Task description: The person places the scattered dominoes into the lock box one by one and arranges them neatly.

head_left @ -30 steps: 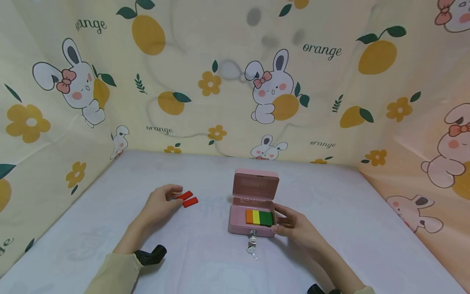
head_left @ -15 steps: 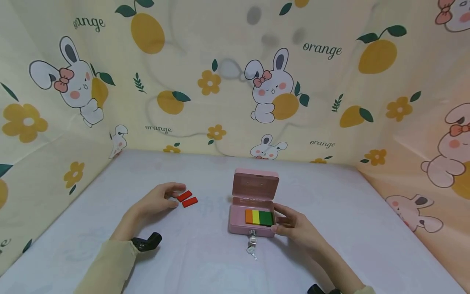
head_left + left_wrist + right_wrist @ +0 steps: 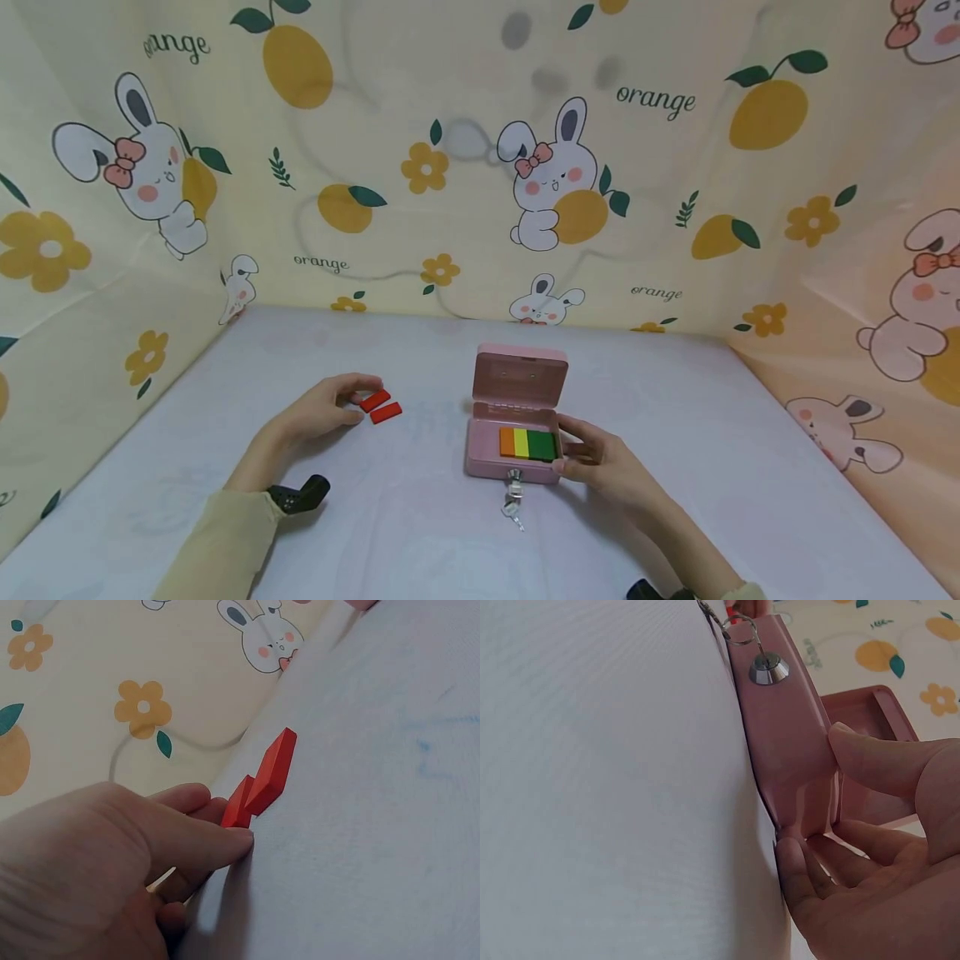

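Observation:
Two red blocks lie side by side on the white table. My left hand (image 3: 322,407) is at the farther red block (image 3: 375,401), its thumb and forefinger apart around the near end. In the left wrist view the thumb tip overlaps that end, and the other red block (image 3: 271,772) sits just beyond. A pink metal cash box (image 3: 480,450) stands with its lid (image 3: 520,379) raised. Inside are orange (image 3: 507,442), yellow (image 3: 521,443) and green blocks (image 3: 542,445) in a row. My right hand (image 3: 607,458) grips the box's right side, thumb at the rim, fingers low at the corner.
Keys (image 3: 512,510) on a ring hang from the lock (image 3: 769,669) on the box's front. White cloth covers the table (image 3: 420,533), and a patterned curtain (image 3: 465,208) rises behind and at both sides. A black wrist device (image 3: 300,495) sits on my left wrist.
My left hand has shifted slightly, its thumb drawing back from the nearer red block and its wrist moving left. Both red blocks stay on the table. The right hand and cash box have not moved.

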{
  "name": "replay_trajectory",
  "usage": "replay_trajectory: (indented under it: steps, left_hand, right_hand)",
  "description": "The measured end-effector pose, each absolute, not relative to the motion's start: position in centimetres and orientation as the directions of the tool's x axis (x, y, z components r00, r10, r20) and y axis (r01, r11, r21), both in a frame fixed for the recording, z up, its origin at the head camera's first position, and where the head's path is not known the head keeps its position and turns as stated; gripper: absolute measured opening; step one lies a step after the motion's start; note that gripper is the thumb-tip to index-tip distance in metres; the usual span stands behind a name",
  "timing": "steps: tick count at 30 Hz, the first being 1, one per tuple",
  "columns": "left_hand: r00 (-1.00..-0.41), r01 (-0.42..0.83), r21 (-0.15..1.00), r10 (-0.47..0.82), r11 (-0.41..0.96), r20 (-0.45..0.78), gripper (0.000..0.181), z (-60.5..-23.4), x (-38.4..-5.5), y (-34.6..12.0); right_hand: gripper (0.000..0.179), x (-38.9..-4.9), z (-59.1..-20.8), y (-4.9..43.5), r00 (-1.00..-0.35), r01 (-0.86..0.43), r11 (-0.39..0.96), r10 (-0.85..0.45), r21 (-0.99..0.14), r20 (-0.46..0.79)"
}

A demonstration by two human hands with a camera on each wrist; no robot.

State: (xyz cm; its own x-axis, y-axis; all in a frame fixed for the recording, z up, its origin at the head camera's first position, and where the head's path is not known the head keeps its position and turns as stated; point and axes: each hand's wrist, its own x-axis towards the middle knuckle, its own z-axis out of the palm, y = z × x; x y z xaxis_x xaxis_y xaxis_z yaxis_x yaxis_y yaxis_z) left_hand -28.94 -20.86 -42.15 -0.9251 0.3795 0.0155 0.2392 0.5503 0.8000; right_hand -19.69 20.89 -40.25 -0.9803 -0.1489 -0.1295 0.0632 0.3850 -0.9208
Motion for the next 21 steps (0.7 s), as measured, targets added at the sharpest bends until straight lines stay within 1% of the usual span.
replay_trajectory:
  steps: [7, 14, 21]
  left_hand:
    - [-0.919, 0.241, 0.819, 0.393, 0.521, 0.02, 0.052, -42.23, -29.0, -20.97]
    - [-0.91, 0.244, 0.807, 0.414, 0.538, -0.001, 0.057, -42.09, -28.88, -20.7]
    - [-0.904, 0.261, 0.811, 0.428, 0.523, 0.015, 0.055, -42.16, -28.87, -20.75]
  right_hand:
    - [0.067, -19.67, -40.19, 20.81, -0.981, 0.059, 0.39, -0.146, -0.919, -0.125]
    - [0.067, -19.72, -40.2, 20.74, -0.982, 0.061, 0.392, -0.143, -0.918, -0.126]
    - [0.067, -19.69, -40.24, 20.8, -0.981, 0.064, 0.389, -0.142, -0.919, -0.129]
